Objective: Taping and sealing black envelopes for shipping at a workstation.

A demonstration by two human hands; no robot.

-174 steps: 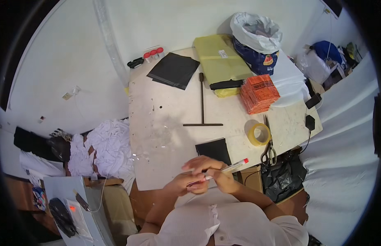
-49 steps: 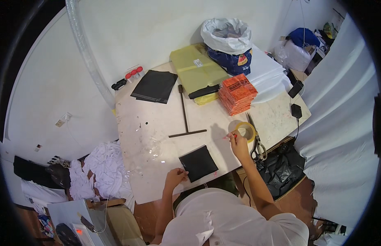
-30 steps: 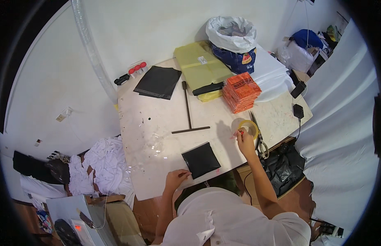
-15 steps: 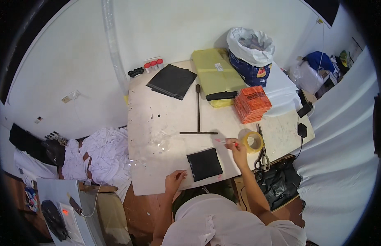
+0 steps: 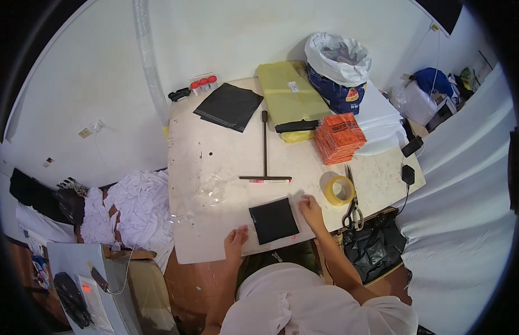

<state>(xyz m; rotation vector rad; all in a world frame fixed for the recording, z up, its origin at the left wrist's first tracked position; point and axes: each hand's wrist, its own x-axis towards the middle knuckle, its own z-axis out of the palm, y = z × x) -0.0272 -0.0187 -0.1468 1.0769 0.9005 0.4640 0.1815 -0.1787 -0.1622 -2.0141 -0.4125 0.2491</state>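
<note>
A flat black square packet (image 5: pixel 274 221) lies near the table's front edge, between my two hands. My left hand (image 5: pixel 236 240) rests just left of it, fingers loosely bent and nothing visible in them. On the packet's other side is my right hand (image 5: pixel 312 211), slightly smeared by motion, its fingers apart and no object showing in them. Beyond the packet stretches a dark T-shaped metal tool (image 5: pixel 265 145). A red-and-white pen (image 5: pixel 269 181) lies along the near side of its crossbar.
Clear yellow tape (image 5: pixel 338 191) and scissors (image 5: pixel 353 204) lie at right. Behind them are stacked orange packets (image 5: pixel 340 138), a yellow package (image 5: pixel 293 95) and an open bag (image 5: pixel 336 84). Black sheets (image 5: pixel 228 107) and red-capped containers (image 5: pixel 204 84) sit far left. Crumpled clear plastic (image 5: pixel 216 190) lies left.
My right hand has let go of the pen, now by the T-shaped tool's crossbar, and drawn slightly left and nearer me. The whole view has shifted a little.
</note>
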